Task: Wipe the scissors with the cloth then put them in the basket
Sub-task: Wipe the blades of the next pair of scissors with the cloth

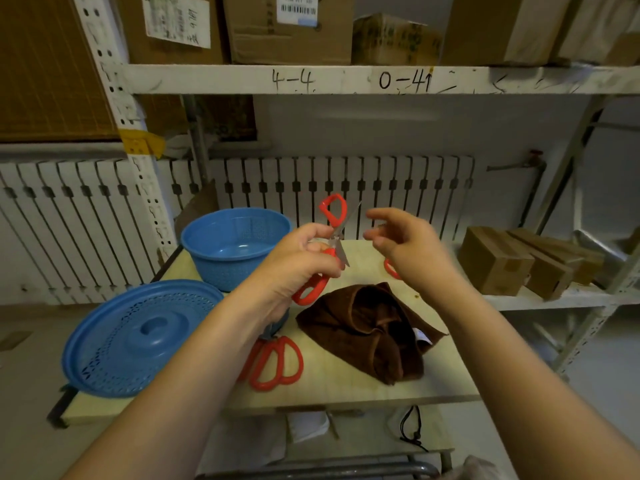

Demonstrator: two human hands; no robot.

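Left hand (294,268) grips red-handled scissors (329,251) at the pivot, lifted above the middle of the tabletop (346,386), blades splayed, one handle loop up, the other down. Right hand (405,244) hovers just beside them, fingers loosely curled, holding nothing. Below, the brown cloth (374,334) lies crumpled toward the right edge. A second pair of scissors (273,362) rests near the front edge, partly under the left forearm. The blue basket (235,244) stands at the far left corner, its mouth unobstructed; the blue lid (138,337) overhangs the left edge.
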